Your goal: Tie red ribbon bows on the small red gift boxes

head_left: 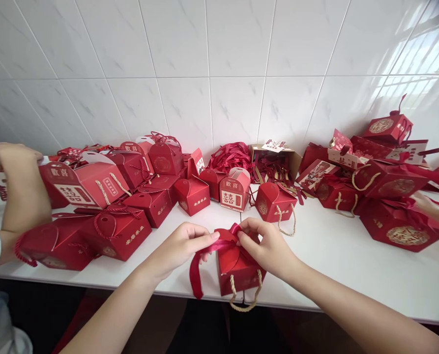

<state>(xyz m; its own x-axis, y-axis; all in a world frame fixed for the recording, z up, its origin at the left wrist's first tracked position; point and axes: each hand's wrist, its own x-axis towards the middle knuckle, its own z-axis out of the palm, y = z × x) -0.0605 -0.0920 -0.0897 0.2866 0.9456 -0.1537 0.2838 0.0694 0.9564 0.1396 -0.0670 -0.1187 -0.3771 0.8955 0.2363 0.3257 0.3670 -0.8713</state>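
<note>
- I've got one box [234,273] in front of me, right at the table's [326,275] front edge, between the two hands.
- Left hand [190,242]: thumb and fingers nearly together, pinching red ribbon [195,276] at the box's top left; a loose end hangs below the fingers.
- Right hand [261,243]: narrow grip, thumb and fingertips on the ribbon over the lid. I can't make out the exact fold there.
- Twisted rope handle [246,309] on the near face, drooping past the table edge.
- Just behind: a rope-handled box [276,202] and a pale-topped one [234,189].
- Further back, by the tiled wall [237,39]: ribbon heap [229,158], with a carton [294,164] of more ribbon beside it.
- Red boxes crowd both sides. I see a co-worker's arm [22,182] far left and another person's hand [427,205] far right, touching a large box [383,226].
</note>
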